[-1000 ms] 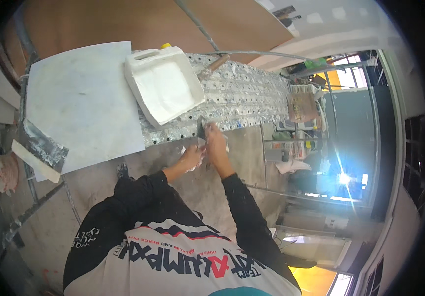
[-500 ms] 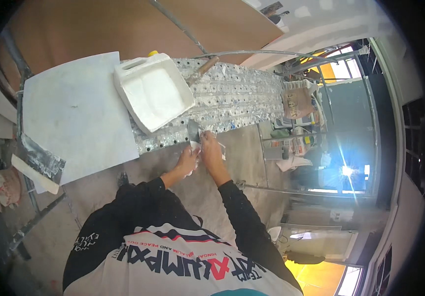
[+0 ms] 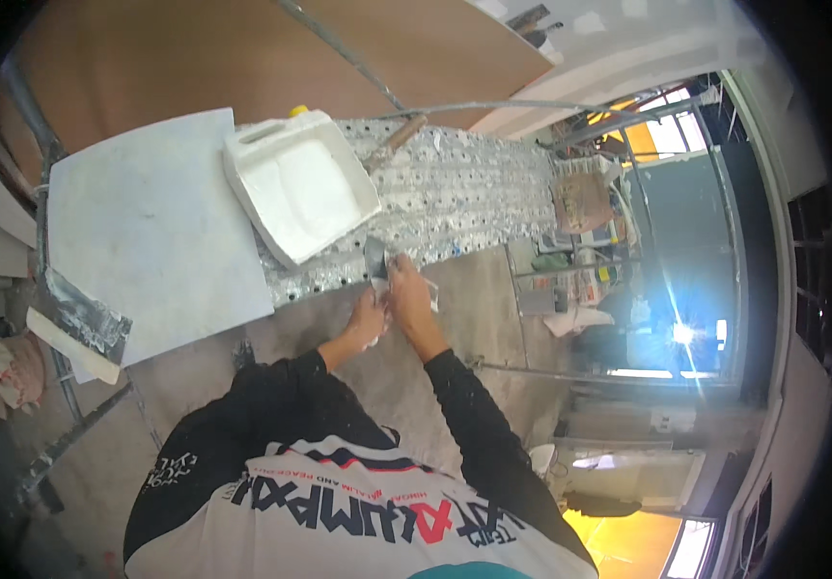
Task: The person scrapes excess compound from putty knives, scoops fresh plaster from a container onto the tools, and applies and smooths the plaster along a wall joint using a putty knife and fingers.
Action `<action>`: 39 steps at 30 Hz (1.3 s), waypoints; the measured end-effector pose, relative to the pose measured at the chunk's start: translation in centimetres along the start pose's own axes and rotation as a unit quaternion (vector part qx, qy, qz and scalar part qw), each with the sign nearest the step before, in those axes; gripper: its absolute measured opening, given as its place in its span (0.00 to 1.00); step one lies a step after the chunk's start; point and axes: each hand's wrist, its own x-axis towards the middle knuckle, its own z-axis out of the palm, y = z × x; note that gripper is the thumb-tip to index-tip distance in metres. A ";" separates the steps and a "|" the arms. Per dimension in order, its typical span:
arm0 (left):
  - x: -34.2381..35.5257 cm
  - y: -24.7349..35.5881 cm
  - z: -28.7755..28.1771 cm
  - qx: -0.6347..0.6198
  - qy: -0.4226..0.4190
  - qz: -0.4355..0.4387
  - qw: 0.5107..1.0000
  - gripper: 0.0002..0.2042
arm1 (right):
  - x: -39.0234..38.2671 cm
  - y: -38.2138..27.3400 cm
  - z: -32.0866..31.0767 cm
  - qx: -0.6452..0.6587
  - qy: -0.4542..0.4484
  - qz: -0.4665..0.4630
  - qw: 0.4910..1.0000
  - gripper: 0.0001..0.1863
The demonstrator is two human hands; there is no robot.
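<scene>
A person in a black-sleeved shirt is working with both hands just off the near edge of a perforated metal scaffold plank. The right hand is closing its fingers on a putty knife, whose grey blade is pointing away from the body and overlapping the plank's edge in this view. The left hand is curling just below the blade; how tightly, and whether it is gripping the handle, I cannot tell. Beyond the knife, a cut-open white plastic jug is holding white compound, its near corner sitting close to that edge. A white board is spreading leftward from the jug, with a smeared broad scraper lying across its near left corner. Rightward, the plank is stretching past a brown cylindrical handle to a brown sack. Concrete floor is showing below the hands, giving the forearms room.
</scene>
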 end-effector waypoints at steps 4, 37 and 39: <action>-1.0 0.5 0.1 -0.003 0.008 -0.019 1.000 0.08 | 1.2 1.1 -0.1 -0.015 -0.003 -0.005 1.000 0.16; -0.6 -0.1 -0.4 0.007 0.065 0.033 0.997 0.18 | -2.9 -1.0 -0.1 -0.007 -0.022 -0.049 0.999 0.16; -0.2 0.2 -0.3 0.043 0.091 0.063 0.993 0.18 | -3.1 -1.7 0.1 0.006 -0.020 -0.038 0.999 0.15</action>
